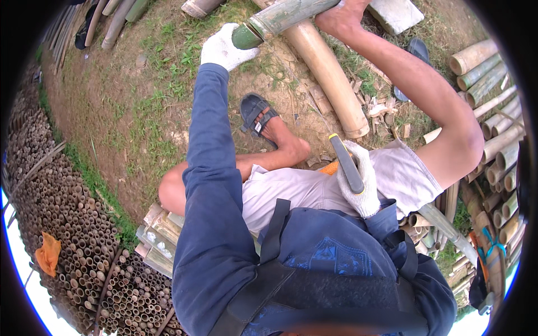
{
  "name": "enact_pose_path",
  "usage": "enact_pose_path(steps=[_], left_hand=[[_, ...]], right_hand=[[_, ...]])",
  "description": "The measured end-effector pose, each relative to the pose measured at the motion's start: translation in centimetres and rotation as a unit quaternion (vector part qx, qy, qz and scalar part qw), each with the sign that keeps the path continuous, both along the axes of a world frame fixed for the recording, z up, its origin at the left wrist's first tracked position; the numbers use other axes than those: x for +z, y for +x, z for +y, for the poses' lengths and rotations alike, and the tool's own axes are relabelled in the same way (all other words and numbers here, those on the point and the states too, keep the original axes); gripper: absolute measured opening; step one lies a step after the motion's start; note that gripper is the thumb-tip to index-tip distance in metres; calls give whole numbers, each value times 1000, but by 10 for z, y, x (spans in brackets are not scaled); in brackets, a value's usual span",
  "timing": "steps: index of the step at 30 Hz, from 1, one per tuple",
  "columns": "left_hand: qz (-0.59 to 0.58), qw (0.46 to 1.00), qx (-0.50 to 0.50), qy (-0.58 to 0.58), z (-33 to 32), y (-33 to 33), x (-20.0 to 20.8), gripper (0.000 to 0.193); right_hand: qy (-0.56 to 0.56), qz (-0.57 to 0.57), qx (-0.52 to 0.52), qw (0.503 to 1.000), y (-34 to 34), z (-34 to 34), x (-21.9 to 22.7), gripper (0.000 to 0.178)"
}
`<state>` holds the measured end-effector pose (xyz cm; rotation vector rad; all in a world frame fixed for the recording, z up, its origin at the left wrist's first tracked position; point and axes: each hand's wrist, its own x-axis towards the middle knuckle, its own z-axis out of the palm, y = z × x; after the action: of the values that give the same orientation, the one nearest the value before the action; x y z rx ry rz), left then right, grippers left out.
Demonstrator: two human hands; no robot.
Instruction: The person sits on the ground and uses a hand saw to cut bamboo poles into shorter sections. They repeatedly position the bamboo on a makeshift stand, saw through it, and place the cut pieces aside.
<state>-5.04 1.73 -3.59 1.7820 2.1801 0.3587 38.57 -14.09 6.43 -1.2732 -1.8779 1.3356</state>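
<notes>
My left hand (225,49), in a white glove, is closed around the short green end piece of bamboo (246,37). A dark gap shows between this piece and the longer green bamboo pole (291,14), and the piece tilts slightly to it. Whether they are still joined I cannot tell. Close to my lap, my gloved right hand (361,187) grips a hand saw (346,162) by its grey and yellow handle. Its thin blade points up and away, apart from the green pole. My bare foot (340,21) presses on the pole.
A thick tan bamboo pole (328,78) lies under the green one, with wood chips (382,109) beside it. A grey block (397,14) sits at the far right. Stacked bamboo (73,224) fills the left; more poles (487,81) lie right. My sandalled foot (260,117) is between.
</notes>
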Motion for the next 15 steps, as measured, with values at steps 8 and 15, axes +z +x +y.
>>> enact_pose_path(steps=[8, 15], left_hand=[[-13, 999, 25, 44, -15, -2, -1, 102], [-156, 965, 202, -58, -53, -14, -51, 125]], right_hand=[[108, 15, 7, 994, -90, 76, -96, 56], [170, -150, 152, 962, -69, 48, -140, 76]])
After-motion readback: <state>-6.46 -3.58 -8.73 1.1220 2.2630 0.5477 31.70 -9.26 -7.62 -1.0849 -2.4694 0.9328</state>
